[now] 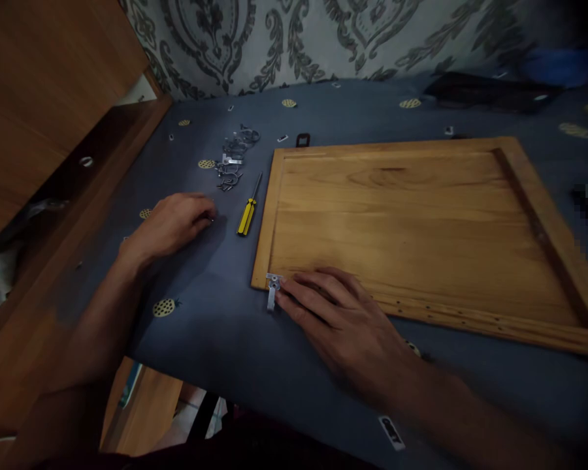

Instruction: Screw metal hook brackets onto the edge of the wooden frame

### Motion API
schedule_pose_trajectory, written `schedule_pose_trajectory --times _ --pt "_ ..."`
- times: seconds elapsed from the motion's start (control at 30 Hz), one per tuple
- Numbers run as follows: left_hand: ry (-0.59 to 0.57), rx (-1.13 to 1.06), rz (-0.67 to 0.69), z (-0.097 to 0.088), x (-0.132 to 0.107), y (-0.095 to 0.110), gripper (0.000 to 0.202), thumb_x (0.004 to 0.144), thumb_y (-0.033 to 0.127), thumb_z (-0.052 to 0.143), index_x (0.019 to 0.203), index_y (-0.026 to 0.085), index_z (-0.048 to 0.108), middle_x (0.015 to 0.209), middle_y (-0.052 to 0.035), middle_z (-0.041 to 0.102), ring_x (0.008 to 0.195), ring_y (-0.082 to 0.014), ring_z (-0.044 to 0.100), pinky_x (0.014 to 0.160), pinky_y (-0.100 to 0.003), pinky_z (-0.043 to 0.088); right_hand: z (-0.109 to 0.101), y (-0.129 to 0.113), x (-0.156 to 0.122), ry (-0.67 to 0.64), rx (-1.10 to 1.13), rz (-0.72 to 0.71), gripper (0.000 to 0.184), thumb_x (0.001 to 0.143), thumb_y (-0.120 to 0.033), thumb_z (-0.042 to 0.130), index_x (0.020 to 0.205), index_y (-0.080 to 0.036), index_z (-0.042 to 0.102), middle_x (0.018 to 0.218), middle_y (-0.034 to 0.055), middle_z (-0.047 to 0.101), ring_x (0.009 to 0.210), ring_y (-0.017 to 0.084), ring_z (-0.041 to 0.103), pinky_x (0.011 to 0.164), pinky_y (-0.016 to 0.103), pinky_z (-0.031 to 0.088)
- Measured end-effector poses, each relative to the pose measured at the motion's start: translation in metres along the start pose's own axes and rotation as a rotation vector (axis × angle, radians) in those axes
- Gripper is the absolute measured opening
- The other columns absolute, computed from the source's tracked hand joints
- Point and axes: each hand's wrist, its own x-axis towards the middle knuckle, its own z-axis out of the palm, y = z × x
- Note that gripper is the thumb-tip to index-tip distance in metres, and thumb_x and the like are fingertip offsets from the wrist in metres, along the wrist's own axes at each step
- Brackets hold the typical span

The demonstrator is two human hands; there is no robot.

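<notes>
A framed wooden panel (411, 215) lies flat on a blue cloth. My right hand (338, 320) rests on its near left corner, fingers together, fingertips touching a small metal bracket (273, 287) at that corner. My left hand (174, 222) lies on the cloth to the left, fingers curled down and pinched over something small I cannot make out. A yellow-handled screwdriver (247, 210) lies between my left hand and the panel, pointing away. A heap of metal brackets and screws (234, 158) sits beyond the screwdriver.
The blue cloth with yellow pineapple prints (210, 326) covers the surface. Brown wooden furniture parts (53, 130) stand along the left. A dark object (490, 91) lies at the far right, near the patterned wall. Small loose bits dot the far cloth.
</notes>
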Motion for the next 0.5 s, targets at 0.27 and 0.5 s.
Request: schedule_pose_trajectory --times 0.27,0.5 --pt "-0.034 -0.129 -0.034 -0.0008 0.0062 0.0002 0.016 0.094 0.027 0.052 0.087 0.020 0.064 0.083 -0.0021 0.068 0.076 -0.0194 0.060 0.073 -0.032 0.040 -0.0013 -0.0004 -0.0010 -0.031 0.028 -0.008 0.033 0.108 -0.009 0.046 0.129 -0.009 0.071 0.129 0.0100 0.078 0.123 0.027 0.060 0.109 0.045 0.047" --pt "-0.037 -0.055 -0.037 -0.0034 0.0028 0.0075 0.013 0.095 0.020 0.050 0.090 0.019 0.062 0.085 -0.0022 0.064 0.079 -0.0185 0.055 0.075 -0.031 0.038 -0.0016 0.0007 0.0013 -0.013 -0.006 -0.013 0.031 0.110 -0.012 0.046 0.125 -0.011 0.074 0.127 0.0071 0.079 0.119 0.025 0.063 0.108 0.043 0.049"
